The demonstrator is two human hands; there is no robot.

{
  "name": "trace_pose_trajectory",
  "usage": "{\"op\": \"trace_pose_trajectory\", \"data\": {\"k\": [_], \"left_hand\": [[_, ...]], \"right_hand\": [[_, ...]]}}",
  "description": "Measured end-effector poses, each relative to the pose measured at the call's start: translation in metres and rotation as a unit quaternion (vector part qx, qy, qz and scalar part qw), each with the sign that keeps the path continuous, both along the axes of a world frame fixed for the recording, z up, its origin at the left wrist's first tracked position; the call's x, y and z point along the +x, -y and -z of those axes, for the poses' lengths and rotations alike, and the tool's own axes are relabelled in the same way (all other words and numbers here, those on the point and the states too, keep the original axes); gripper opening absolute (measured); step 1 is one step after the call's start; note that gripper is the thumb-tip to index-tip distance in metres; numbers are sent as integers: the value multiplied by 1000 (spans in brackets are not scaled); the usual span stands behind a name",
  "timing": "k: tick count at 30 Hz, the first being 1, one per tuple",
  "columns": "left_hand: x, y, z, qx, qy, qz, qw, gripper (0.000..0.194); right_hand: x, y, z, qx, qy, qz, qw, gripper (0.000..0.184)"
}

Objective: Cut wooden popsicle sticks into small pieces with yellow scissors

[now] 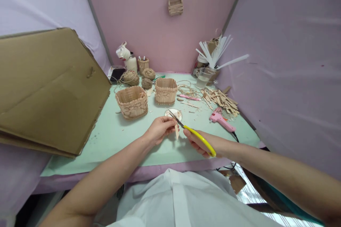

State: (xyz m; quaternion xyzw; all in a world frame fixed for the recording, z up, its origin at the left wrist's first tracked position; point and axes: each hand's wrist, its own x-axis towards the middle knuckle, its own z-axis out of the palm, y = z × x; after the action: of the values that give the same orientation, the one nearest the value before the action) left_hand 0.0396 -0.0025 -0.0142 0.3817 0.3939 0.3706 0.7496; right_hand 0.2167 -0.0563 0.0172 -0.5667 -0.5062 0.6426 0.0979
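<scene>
My left hand [159, 129] pinches a short wooden craft stick [177, 131] that hangs point-down just above the mint-green table [114, 138]. My right hand [205, 144] is closed round the yellow handles of a pair of scissors [195, 135]. The scissor blades point up and left, crossing the stick's top end beside my left fingertips. Behind the blades lies a small round wooden disc [174, 114].
Two stick-and-twine baskets [132, 102] [165, 91] stand mid-table, with jute balls [130, 77] behind them. A pink glue gun [221, 121] and a pile of wooden sticks [221, 100] lie at right. A cardboard sheet [48, 88] overhangs the left edge. A plastic cup [204, 77] stands at the back right.
</scene>
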Motion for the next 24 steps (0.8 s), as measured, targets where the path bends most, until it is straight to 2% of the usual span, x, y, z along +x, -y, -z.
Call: {"op": "trace_pose_trajectory", "data": {"k": [4, 10, 18, 24], "left_hand": [[0, 0, -1, -18, 8, 7, 1000, 8], [2, 0, 0, -33, 14, 12, 999, 7], [1, 1, -1, -49, 20, 35, 998, 5], [-2, -3, 2, -62, 33, 29, 997, 3]], "right_hand": [[-3, 2, -8, 35, 41, -37, 998, 50], [-6, 3, -19, 50, 80, -63, 994, 45], [-4, 0, -12, 17, 45, -26, 999, 47], [-2, -8, -10, 6, 23, -42, 999, 48]]}}
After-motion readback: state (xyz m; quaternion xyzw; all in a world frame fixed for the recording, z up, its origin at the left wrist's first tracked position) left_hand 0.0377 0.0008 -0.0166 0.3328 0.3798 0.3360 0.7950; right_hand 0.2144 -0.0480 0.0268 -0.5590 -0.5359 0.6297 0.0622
